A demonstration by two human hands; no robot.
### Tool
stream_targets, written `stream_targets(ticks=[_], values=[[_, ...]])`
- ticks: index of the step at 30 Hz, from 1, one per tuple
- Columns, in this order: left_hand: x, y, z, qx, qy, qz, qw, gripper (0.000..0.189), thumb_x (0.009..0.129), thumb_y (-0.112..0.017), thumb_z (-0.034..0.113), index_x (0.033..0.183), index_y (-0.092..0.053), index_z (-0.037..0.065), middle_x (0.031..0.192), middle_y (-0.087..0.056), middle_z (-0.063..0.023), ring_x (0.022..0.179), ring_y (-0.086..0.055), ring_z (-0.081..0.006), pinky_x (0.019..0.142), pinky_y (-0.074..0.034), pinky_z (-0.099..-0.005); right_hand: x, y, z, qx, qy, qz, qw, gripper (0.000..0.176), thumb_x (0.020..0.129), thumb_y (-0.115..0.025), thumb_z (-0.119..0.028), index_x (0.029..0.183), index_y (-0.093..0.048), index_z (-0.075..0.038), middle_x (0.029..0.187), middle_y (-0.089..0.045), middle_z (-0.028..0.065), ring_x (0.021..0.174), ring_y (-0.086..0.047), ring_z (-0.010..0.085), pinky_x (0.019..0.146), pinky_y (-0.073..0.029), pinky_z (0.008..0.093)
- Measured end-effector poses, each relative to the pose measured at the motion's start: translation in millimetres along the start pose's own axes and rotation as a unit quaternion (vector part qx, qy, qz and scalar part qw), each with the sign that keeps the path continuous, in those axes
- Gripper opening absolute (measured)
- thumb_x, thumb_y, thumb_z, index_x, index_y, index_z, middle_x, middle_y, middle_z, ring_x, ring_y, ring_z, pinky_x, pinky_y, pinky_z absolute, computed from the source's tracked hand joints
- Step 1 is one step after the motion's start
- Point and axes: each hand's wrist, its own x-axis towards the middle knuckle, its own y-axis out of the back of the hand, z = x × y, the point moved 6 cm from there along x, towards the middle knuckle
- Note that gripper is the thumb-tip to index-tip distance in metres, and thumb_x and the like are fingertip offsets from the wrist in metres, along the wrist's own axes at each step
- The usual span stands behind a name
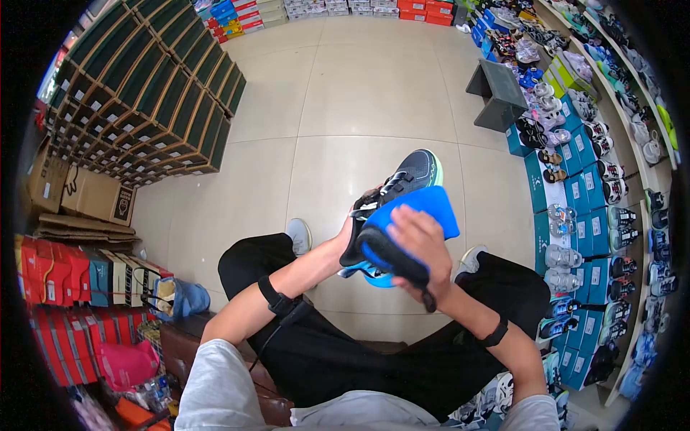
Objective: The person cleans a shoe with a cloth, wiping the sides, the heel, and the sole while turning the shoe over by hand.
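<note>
A dark sneaker (412,172) with black laces and a pale green sole edge is held up over the floor, toe pointing away. My left hand (350,233) is wrapped round its heel side, fingers mostly hidden behind the shoe. My right hand (420,248) lies over a bright blue brush-like or mitt-like item (431,208) with a black strap, against the side of the shoe. The right fingers are blurred, bent over the blue item. Part of another blue piece shows below the shoe; what it belongs to is hidden.
Stacked dark green boxes (154,79) stand at the left. Below them are cardboard cartons (93,194) and red boxes (54,269). Shelves of shoes (622,194) and teal boxes (575,194) line the right. A grey slanted stool (499,93) stands on the tiled floor (366,86).
</note>
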Motion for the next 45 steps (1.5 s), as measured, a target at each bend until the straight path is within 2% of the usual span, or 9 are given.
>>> stream_targets(ticks=[5, 10, 17, 23, 24, 29, 36, 44, 45], values=[[0.6, 8.8, 1.1, -0.013, -0.002, -0.051, 0.999, 0.049, 0.099, -0.048, 0.051, 0.114, -0.067, 0.009, 0.104, -0.072, -0.0114, 0.090, -0.069, -0.0246, 0.087, -0.056, -0.0416, -6.1, -15.4, -35.2, -0.051, 0.162, -0.065, 0.983, 0.051, 0.095, -0.059, -0.052, 0.119, -0.070, -0.008, 0.124, -0.069, 0.0076, 0.121, -0.061, 0.0232, 0.108, -0.038, 0.0391], [13.2, 24.3, 1.4, -0.033, -0.032, -0.095, 0.994, 0.048, 0.099, -0.048, 0.048, 0.116, -0.067, 0.006, 0.106, -0.072, -0.0124, 0.092, -0.069, -0.0250, 0.087, -0.056, -0.0410, -23.2, -30.6, -46.2, -0.094, 0.327, -0.094, 0.936, 0.036, 0.096, -0.050, -0.016, 0.127, -0.066, -0.004, 0.137, -0.062, 0.0089, 0.129, -0.056, 0.0200, 0.111, -0.039, 0.0334], [33.2, 43.9, 6.9, -0.038, -0.056, -0.115, 0.991, 0.046, 0.101, -0.048, 0.042, 0.118, -0.066, 0.004, 0.110, -0.071, -0.0141, 0.094, -0.068, -0.0256, 0.085, -0.057, -0.0400, -42.1, -46.9, -53.2, -0.116, 0.401, -0.147, 0.897, 0.042, 0.095, -0.047, -0.015, 0.132, -0.061, -0.001, 0.142, -0.058, 0.0133, 0.132, -0.054, 0.0187, 0.114, -0.037, 0.0344], [23.0, 30.1, 7.5, -0.032, -0.050, -0.124, 0.990, 0.046, 0.101, -0.048, 0.042, 0.121, -0.064, 0.004, 0.112, -0.070, -0.0145, 0.096, -0.068, -0.0251, 0.087, -0.057, -0.0403, -19.5, -27.0, -41.9, -0.055, 0.313, -0.128, 0.940, 0.035, 0.098, -0.049, -0.016, 0.128, -0.064, -0.007, 0.138, -0.062, 0.0071, 0.128, -0.057, 0.0152, 0.110, -0.040, 0.0325], [21.6, 29.0, 6.6, -0.029, -0.047, -0.119, 0.991, 0.045, 0.101, -0.048, 0.042, 0.121, -0.064, 0.004, 0.112, -0.070, -0.0144, 0.096, -0.068, -0.0250, 0.087, -0.057, -0.0401, -15.7, -23.3, -39.0, -0.055, 0.297, -0.116, 0.946, 0.037, 0.098, -0.058, -0.037, 0.122, -0.069, -0.012, 0.129, -0.068, 0.0035, 0.122, -0.061, 0.0153, 0.108, -0.038, 0.0327], [11.2, 26.6, 4.0, -0.018, -0.036, -0.099, 0.994, 0.042, 0.102, -0.048, 0.040, 0.121, -0.064, 0.005, 0.113, -0.070, -0.0137, 0.098, -0.068, -0.0243, 0.088, -0.057, -0.0394, -1.8, -10.6, -24.5, 0.000, 0.181, -0.086, 0.980, 0.051, 0.093, -0.062, -0.050, 0.125, -0.067, -0.010, 0.131, -0.066, 0.0060, 0.126, -0.059, 0.0201, 0.107, -0.040, 0.0367], [14.9, 29.7, 5.9, -0.015, -0.058, -0.099, 0.993, 0.039, 0.103, -0.049, 0.037, 0.120, -0.063, 0.006, 0.114, -0.069, -0.0129, 0.099, -0.068, -0.0234, 0.089, -0.057, -0.0383, 8.6, -2.5, 14.2, 0.016, 0.053, -0.027, 0.998, 0.060, 0.094, -0.059, -0.053, 0.128, -0.065, -0.004, 0.134, -0.063, 0.0148, 0.129, -0.056, 0.0308, 0.108, -0.040, 0.0450], [34.0, 41.8, 11.3, 0.005, -0.114, -0.127, 0.985, 0.029, 0.104, -0.049, 0.028, 0.118, -0.063, 0.006, 0.112, -0.069, -0.0097, 0.098, -0.068, -0.0201, 0.089, -0.058, -0.0353, 17.4, 10.8, 53.4, 0.068, -0.114, 0.058, 0.989, 0.056, 0.096, -0.064, -0.040, 0.131, -0.060, 0.004, 0.136, -0.061, 0.0176, 0.131, -0.054, 0.0351, 0.111, -0.037, 0.0441], [28.5, 34.6, 11.7, 0.038, -0.109, -0.137, 0.984, 0.036, 0.105, -0.048, 0.036, 0.125, -0.061, 0.009, 0.118, -0.068, -0.0095, 0.103, -0.067, -0.0220, 0.094, -0.056, -0.0368, 17.2, 11.0, 57.3, 0.063, -0.123, 0.062, 0.988, 0.056, 0.096, -0.064, -0.040, 0.131, -0.060, 0.004, 0.136, -0.061, 0.0175, 0.131, -0.054, 0.0352, 0.111, -0.036, 0.0440]])
